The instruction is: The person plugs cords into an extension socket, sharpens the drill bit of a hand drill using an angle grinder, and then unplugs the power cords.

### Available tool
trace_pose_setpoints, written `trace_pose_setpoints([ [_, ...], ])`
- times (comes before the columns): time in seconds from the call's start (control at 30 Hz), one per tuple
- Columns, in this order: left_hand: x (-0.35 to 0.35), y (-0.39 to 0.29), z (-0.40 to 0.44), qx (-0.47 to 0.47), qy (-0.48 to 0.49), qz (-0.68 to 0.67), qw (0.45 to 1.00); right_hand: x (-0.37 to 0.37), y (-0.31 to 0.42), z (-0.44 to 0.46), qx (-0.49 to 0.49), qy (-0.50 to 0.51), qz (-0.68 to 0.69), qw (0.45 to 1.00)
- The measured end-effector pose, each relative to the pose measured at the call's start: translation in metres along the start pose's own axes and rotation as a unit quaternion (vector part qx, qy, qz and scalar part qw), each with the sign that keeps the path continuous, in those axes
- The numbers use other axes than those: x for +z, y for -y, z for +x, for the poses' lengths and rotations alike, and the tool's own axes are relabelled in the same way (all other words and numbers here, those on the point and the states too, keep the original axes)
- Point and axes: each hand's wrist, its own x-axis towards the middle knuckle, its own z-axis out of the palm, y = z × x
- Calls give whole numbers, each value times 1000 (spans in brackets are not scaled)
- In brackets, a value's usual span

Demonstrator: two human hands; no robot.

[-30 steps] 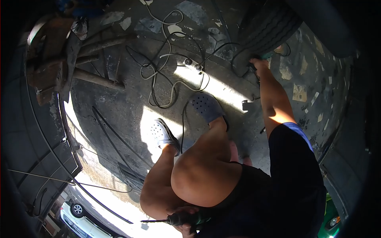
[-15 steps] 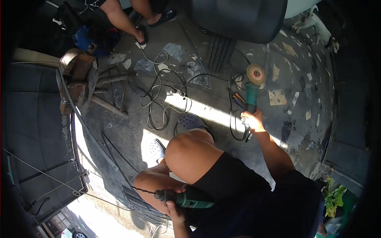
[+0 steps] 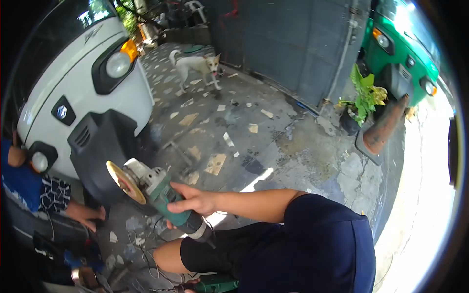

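My right hand [image 3: 195, 201] is wrapped round the green body of an angle grinder [image 3: 163, 193], held up in front of my knee. Its tan disc [image 3: 126, 183] points left and is tilted, and the grey rear end faces my lap. Low at the bottom edge, a green power drill [image 3: 219, 283] lies across my lap. The fingers of my left hand [image 3: 193, 282] show at the front of the drill, mostly cut off by the frame.
A white vehicle [image 3: 88, 88] with a black fender [image 3: 100, 151] stands at left, a person [image 3: 29, 176] beside it. A white dog [image 3: 193, 66] is near the metal gate [image 3: 288, 44]. At right are a potted plant [image 3: 364, 93], a worn cone [image 3: 386, 129] and a green vehicle [image 3: 405, 49].
My view has swung right and up, bringing in the vehicles, dog and gate. The grinder has come up off the floor area towards me, and my right hand now grips its body.
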Motion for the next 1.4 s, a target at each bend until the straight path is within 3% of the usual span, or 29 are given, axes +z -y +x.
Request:
trace_pose_setpoints([
  [0.1,30,-62,48,-127,-82,-232,961,6,9,-26,9,49,-83,995],
  [0.17,38,-91,68,-141,-118,-335,924,10,6,-41,1,38,-73,997],
  [0.27,46,-102,84,-135,-123,-391,902,-4,-23,-66,31,25,-169,985],
  [0.4,49,-109,94,-125,-127,-442,879,-11,-46,-88,81,55,-184,978],
  [0.47,48,-108,95,-123,-133,-463,867,-9,-49,-94,160,14,-200,967],
  [0.57,45,-101,91,-125,-153,-498,844,-9,-45,-92,174,32,-230,957],
  [0.73,24,-97,53,-206,-197,-575,767,0,-47,-50,303,105,-253,913],
  [0.77,21,-95,42,-231,-197,-563,769,-4,-60,-38,318,144,-260,900],
  [0.8,15,-98,40,-192,-208,-524,804,1,-73,-26,296,181,-255,903],
  [0.83,8,-112,36,-217,-255,-532,777,-2,-92,-14,333,196,-228,894],
  [0.87,-7,-123,35,-202,-286,-477,806,12,-108,-2,332,208,-196,899],
  [0.9,-24,-131,20,-226,-323,-397,829,25,-150,25,367,284,-112,879],
  [1.07,-52,-116,8,-298,-414,-331,794,63,-253,67,458,367,43,808],
  [1.2,-74,-97,5,-340,-447,-239,792,99,-306,74,536,339,99,767],
  [1.23,-76,-95,1,-366,-451,-250,775,87,-326,80,568,356,106,735],
  [1.33,-78,-88,-16,-386,-504,-314,706,86,-348,84,572,360,87,732],
  [1.4,-77,-76,-23,-362,-513,-346,697,91,-347,92,563,377,69,733],
])
